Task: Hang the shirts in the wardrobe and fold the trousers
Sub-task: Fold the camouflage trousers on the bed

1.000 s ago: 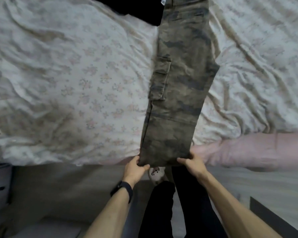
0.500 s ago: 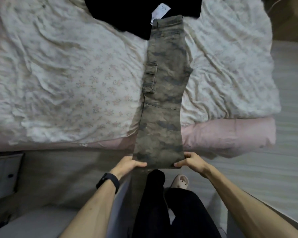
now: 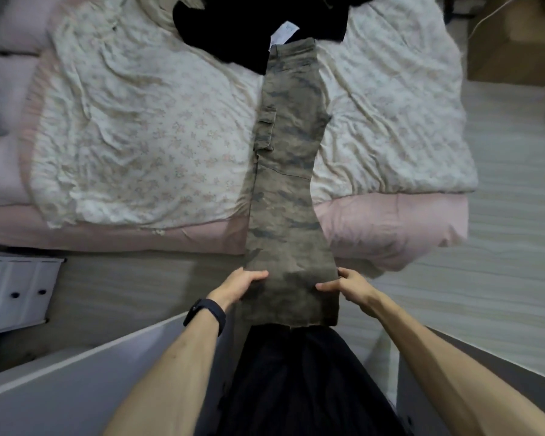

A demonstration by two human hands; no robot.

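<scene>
Both bare forearms reach forward from the bottom of the view, drawing slightly together. The left hand (image 3: 243,284) pinches the left edge of the trousers (image 3: 291,215), thumb on top. The right hand (image 3: 350,287) pinches the right edge the same way. The hands are about level.

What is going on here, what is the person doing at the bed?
A person is folding camouflage trousers. Both legs lie together, stretched lengthwise over the bed, with the waistband against a black garment. The left hand and right hand grip the side edges near the hem, which hangs off the bed. No crosswise fold is made yet.
</scene>
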